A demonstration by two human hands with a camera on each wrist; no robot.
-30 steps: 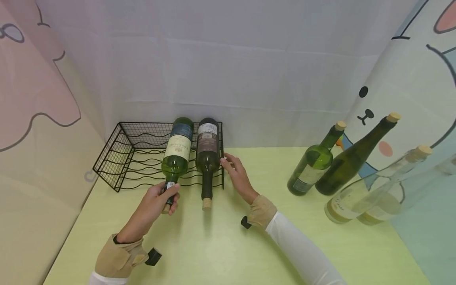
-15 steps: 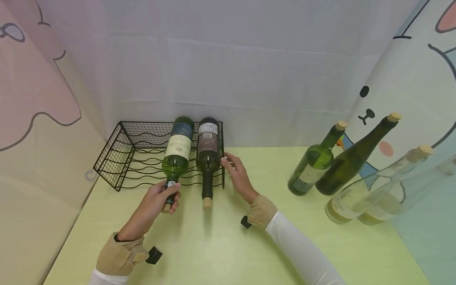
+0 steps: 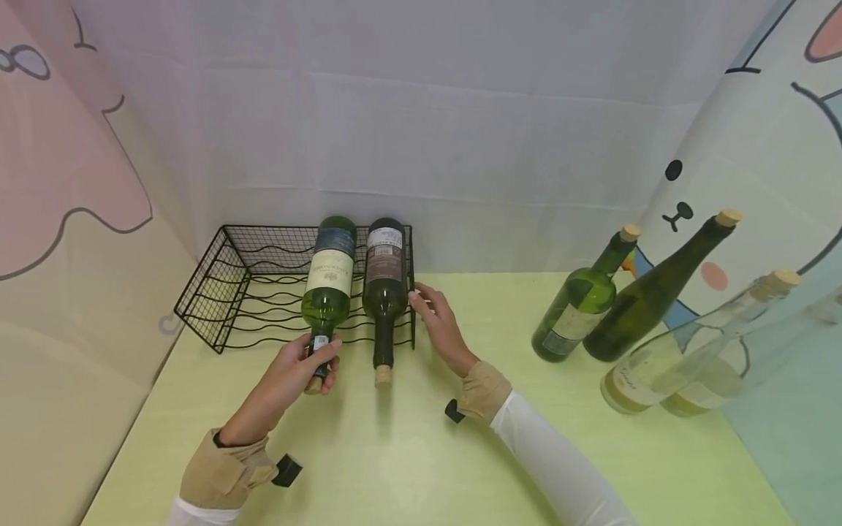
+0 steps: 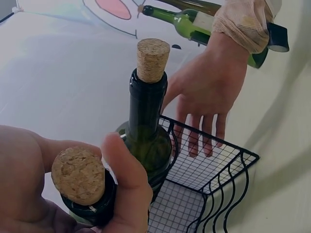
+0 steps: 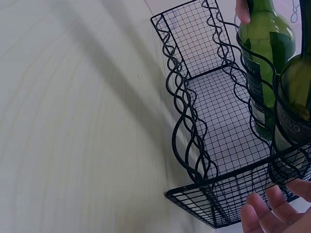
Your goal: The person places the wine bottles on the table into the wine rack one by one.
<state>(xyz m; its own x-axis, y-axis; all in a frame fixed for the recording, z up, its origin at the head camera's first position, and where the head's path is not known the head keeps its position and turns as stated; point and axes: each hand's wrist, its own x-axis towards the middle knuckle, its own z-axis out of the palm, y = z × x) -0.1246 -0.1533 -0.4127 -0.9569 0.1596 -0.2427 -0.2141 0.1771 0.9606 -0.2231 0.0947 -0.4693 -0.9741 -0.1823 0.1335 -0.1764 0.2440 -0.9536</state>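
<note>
In the head view my left hand [image 3: 299, 372] grips the neck of a green wine bottle [image 3: 329, 270] with a cream and blue label. That bottle lies in a black wire wine rack [image 3: 230, 325], its corked end toward me. Beside it on the right lies a dark wine bottle [image 3: 384, 270], its cork [image 4: 153, 58] exposed in the left wrist view. My right hand [image 3: 442, 329] rests against the rack's right mesh side, its fingers [image 5: 279, 206] extended; the right wrist view shows them at the mesh. The left palm hides part of the gripped neck.
At the right of the pale green table [image 3: 395, 467] stand a green bottle [image 3: 572, 314], a taller olive-green bottle [image 3: 641, 307] and clear bottles [image 3: 631, 380], all corked. A white cloth [image 3: 421, 131] hangs behind the rack. Wavy rack wires [image 5: 184, 116] run beside the bottles.
My left hand and the neck of the green wine bottle have shifted slightly right, so the bottle lies a little straighter. The right hand has stayed at the rack's side.
</note>
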